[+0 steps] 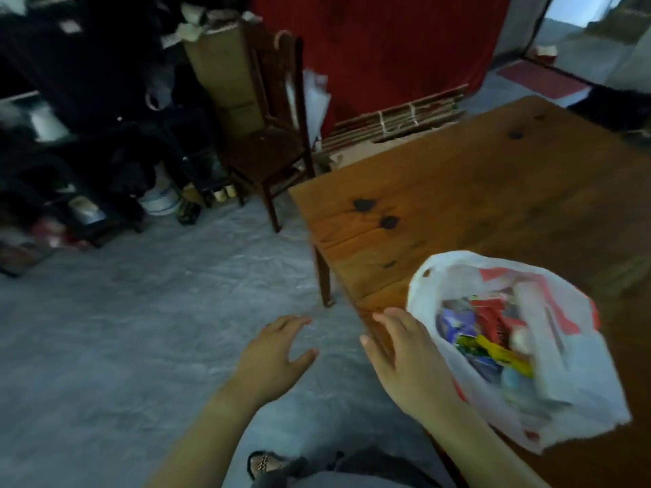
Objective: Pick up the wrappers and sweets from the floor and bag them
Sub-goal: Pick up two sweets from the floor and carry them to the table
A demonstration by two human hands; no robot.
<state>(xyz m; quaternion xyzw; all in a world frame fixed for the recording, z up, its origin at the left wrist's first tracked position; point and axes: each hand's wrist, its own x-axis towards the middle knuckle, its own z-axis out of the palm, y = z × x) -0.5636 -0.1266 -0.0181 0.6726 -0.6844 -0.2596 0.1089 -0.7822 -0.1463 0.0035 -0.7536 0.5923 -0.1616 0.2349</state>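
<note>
A white and red plastic bag lies on the wooden table near its front corner, mouth open, with several coloured wrappers and sweets inside. My right hand hovers just left of the bag over the table edge, fingers spread, holding nothing. My left hand is out over the grey floor, also spread and holding nothing. I see no loose wrappers on the visible floor.
A dark wooden chair stands behind the table's left corner. Cluttered dark shelves, a white bucket and boxes line the far left. A red curtain hangs at the back. My sandalled foot shows at the bottom.
</note>
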